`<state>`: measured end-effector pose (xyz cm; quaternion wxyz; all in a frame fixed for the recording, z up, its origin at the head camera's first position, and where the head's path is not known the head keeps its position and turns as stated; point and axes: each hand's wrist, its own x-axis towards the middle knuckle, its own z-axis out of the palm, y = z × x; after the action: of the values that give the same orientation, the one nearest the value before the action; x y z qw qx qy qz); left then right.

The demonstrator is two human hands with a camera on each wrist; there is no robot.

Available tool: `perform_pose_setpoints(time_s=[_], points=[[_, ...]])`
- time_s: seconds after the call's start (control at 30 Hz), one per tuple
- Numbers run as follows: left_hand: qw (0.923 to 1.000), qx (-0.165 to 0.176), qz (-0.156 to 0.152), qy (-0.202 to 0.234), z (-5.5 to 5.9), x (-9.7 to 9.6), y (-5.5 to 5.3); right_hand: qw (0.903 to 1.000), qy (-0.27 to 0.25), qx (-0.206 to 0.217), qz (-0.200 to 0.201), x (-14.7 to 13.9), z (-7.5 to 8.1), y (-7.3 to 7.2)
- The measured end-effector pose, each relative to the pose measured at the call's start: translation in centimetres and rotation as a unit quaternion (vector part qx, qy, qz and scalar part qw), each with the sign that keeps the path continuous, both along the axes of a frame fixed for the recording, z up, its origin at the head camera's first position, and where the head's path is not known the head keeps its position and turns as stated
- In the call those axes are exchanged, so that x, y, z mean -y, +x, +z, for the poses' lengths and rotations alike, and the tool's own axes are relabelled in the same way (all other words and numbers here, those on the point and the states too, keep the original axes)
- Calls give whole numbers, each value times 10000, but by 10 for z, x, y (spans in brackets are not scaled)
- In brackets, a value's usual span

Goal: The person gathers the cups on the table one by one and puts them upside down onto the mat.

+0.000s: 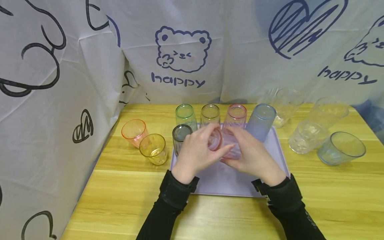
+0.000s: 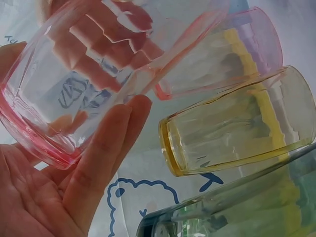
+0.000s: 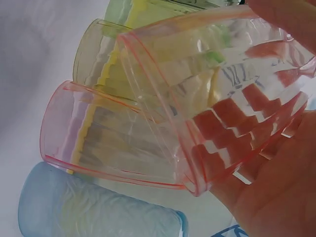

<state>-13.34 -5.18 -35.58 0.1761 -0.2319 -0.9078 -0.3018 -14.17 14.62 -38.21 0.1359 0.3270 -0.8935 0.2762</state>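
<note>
Both hands hold a pink-tinted glass (image 1: 233, 150) above the lavender tray (image 1: 226, 186). It is tilted, with its thick base up and its rim down. My left hand (image 1: 195, 153) grips it from the left, the fingers along its side in the left wrist view. From the other side my right hand (image 1: 255, 153) grips it, seen through the glass. Behind them stand upturned glasses: green (image 1: 185, 116), yellow (image 2: 232, 123), pink (image 3: 108, 138) and blue (image 1: 260, 123). A dark grey glass (image 1: 181, 135) is next to my left hand.
Left of the tray, an orange glass (image 1: 134, 131) and an amber glass (image 1: 153, 150) stand upright. To the right are clear glasses (image 1: 307, 136), some overlapping, and a blue-grey glass (image 1: 340, 150). A printed white cloth (image 1: 240, 50) hangs behind the wooden table (image 1: 120, 203).
</note>
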Motion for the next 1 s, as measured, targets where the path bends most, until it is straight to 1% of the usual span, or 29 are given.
perform_pose_setpoints(time_s=[0.4,0.67,0.73,0.83,1.0], points=[[10000,46,5,-20,0,-1,1,9996,191,190,-13,-1,0,0],[9998,199,-31,-76,0,1,2,9995,231,223,-20,-4,-3,-1],[9997,246,-18,-73,1,2,2,9996,172,232,-3,-4,-4,-2],[9996,284,-23,-2,4,5,2,9995,-56,295,40,-4,-6,-4],[9997,216,-18,116,9,13,1,9978,-605,283,40,-1,-13,-8]])
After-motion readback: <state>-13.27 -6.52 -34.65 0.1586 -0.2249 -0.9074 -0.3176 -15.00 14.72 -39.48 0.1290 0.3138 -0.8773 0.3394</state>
